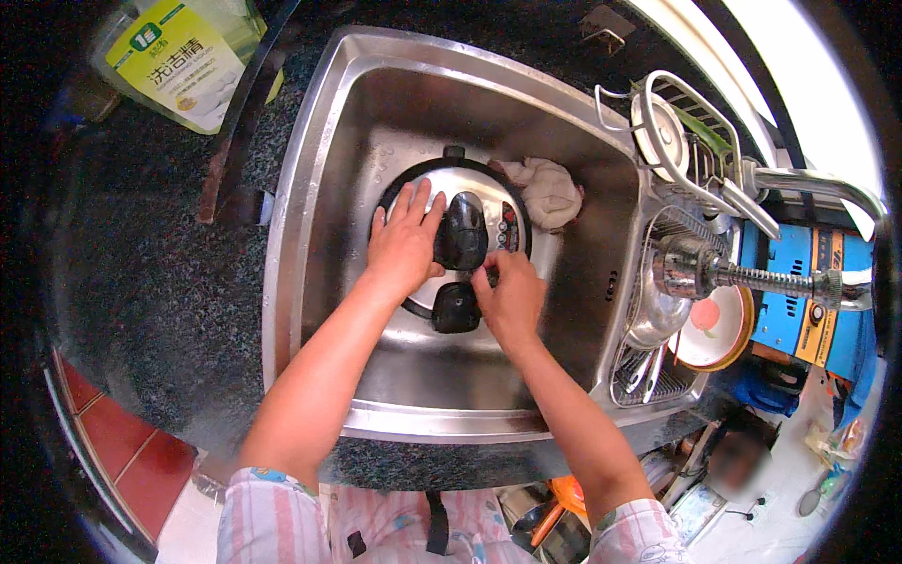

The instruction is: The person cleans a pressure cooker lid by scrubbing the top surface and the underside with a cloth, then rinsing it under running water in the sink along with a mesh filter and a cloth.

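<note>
A round metal lid with a black rim and handle, like that of an electric pressure cooker [486, 185], lies in the stainless steel sink [451, 384]. My left hand [405, 240] rests on the lid's left side, fingers apart, beside the black central handle [464, 229]. At the lid's near right part, my right hand [511, 292] has its thumb and bent fingers close together, touching between that handle and a black block [456, 308] at the near rim. Whether something small sits between those fingertips is hidden. A crumpled pale cloth [550, 194] lies against the lid's far right side.
Right of the sink stand a faucet with a flexible spout [768, 278], a wire rack [666, 384] with dishes, and a wire caddy [705, 141]. A blue box [782, 282] is beyond them. On the dark speckled counter [176, 296] at far left lies a green-white pouch [187, 67] with writing.
</note>
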### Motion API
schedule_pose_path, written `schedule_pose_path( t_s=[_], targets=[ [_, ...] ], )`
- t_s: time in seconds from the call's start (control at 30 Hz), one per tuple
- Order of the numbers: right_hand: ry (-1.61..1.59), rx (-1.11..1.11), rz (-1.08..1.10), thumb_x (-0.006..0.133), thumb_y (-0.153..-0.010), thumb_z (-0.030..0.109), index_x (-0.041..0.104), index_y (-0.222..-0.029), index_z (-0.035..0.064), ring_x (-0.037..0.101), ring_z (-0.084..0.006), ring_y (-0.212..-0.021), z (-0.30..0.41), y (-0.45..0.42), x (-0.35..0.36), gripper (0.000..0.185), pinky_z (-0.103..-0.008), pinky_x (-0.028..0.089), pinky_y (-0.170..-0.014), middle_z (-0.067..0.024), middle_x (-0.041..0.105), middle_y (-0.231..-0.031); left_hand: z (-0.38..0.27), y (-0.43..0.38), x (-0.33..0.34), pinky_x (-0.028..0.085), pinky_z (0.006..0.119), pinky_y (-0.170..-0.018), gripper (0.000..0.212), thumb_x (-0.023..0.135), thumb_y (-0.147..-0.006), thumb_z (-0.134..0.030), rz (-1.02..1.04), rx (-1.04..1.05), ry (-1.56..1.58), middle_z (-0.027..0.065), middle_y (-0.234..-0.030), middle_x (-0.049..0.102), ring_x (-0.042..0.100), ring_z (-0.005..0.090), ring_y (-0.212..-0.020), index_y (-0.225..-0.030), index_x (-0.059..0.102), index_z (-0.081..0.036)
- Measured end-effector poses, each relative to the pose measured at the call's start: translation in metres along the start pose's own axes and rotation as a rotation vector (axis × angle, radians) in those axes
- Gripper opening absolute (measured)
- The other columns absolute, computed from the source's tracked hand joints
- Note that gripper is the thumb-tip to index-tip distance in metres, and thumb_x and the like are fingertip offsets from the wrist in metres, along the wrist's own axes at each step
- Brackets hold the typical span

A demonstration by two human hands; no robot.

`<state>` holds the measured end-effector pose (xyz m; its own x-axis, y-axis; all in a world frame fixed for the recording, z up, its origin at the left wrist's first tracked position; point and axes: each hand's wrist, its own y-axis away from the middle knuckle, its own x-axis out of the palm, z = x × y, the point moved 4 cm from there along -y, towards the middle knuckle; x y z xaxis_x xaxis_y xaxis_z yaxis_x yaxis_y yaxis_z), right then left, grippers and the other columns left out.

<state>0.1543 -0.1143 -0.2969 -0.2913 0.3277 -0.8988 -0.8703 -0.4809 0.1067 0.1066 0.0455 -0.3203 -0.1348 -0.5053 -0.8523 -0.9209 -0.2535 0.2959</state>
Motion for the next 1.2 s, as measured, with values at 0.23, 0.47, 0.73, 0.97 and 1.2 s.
schedule_pose_path(
  t_s=[0.23, 0.47, 0.73, 0.97, 1.2],
  targets=[
    [0.134, -0.367, 0.246, 0.065, -0.077, 0.012, 0.061, -0.118, 0.014, 0.054, -0.0356, -0.101, 0.006, 0.033, -0.002, 0.041, -0.0444, 0.047, -0.081, -0.0151, 0.055, -0.11, 0.003, 0.0, 0.002, 0.029, 0.055, -0.11, 0.101, 0.086, -0.06, -0.024, -0.019, 0.0, -0.013, 0.009, -0.156, 0.023, 0.021, 0.029, -0.144, -0.146, 0.033, -0.015],
    [0.347, -0.489, 0.21, 0.068, -0.071, 0.011, 0.059, -0.121, 0.0194, 0.057, -0.0282, -0.089, 0.002, 0.024, -0.001, 0.051, -0.0407, 0.051, -0.07, -0.0097, 0.054, -0.096, 0.004, 0.001, 0.001, 0.03, 0.053, -0.11, 0.104, 0.087, -0.06, -0.026, -0.016, 0.012, -0.029, 0.0081, -0.156, 0.022, 0.021, 0.0294, -0.144, -0.147, 0.031, -0.016],
    [0.411, -0.426, 0.433, 0.065, -0.08, 0.016, 0.057, -0.123, 0.0143, 0.059, -0.0301, -0.088, -0.031, 0.069, -0.007, 0.044, -0.0421, 0.053, -0.07, -0.0115, 0.057, -0.093, -0.001, -0.001, 0.001, 0.03, 0.052, -0.111, 0.105, 0.087, -0.06, -0.027, 0.038, 0.02, -0.058, 0.009, -0.157, 0.02, 0.021, 0.0291, -0.144, -0.148, 0.03, -0.017],
    [0.041, -0.145, 0.15, 0.059, -0.089, 0.023, 0.06, -0.119, 0.0128, 0.062, -0.0361, -0.092, -0.018, -0.024, -0.046, 0.032, -0.043, 0.05, -0.078, -0.0159, 0.064, -0.103, 0.005, 0.003, 0.002, 0.028, 0.052, -0.111, 0.105, 0.087, -0.061, -0.028, 0.004, 0.001, -0.06, 0.0089, -0.156, 0.021, 0.02, 0.0292, -0.144, -0.148, 0.029, -0.017],
    [0.237, -0.155, 0.226, 0.06, -0.088, 0.022, 0.056, -0.125, 0.0177, 0.06, -0.0325, -0.096, -0.016, 0.041, 0.001, 0.037, -0.0456, 0.051, -0.076, -0.0124, 0.058, -0.103, 0.003, 0.001, 0.002, 0.031, 0.053, -0.11, 0.107, 0.087, -0.058, -0.027, -0.002, 0.044, -0.064, 0.0123, -0.156, 0.021, 0.023, 0.0336, -0.142, -0.148, 0.029, -0.014]
  ],
)
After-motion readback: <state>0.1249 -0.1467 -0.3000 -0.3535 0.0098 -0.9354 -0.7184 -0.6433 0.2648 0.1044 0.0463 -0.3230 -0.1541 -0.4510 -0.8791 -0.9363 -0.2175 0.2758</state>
